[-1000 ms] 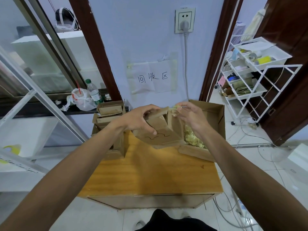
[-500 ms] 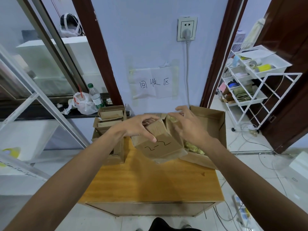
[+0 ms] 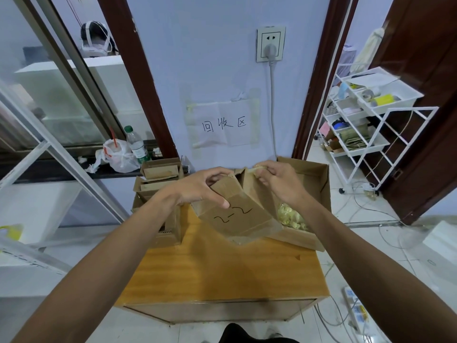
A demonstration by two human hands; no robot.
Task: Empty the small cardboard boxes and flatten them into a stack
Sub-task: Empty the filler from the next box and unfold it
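left hand (image 3: 197, 186) grips the small cardboard box (image 3: 249, 227), thumb beside its black marker squiggle (image 3: 233, 214); right hand (image 3: 282, 181) pinches its top edge. wall sign (image 3: 225, 125) behind reads 回收区.

Left hand (image 3: 197, 188) grips a small cardboard box (image 3: 237, 214) above the wooden table (image 3: 222, 268); right hand (image 3: 279, 181) pinches its top flap. Behind it, a large open carton (image 3: 319, 179) holds yellowish filler (image 3: 290, 216). More small boxes (image 3: 158, 184) stand stacked at left.
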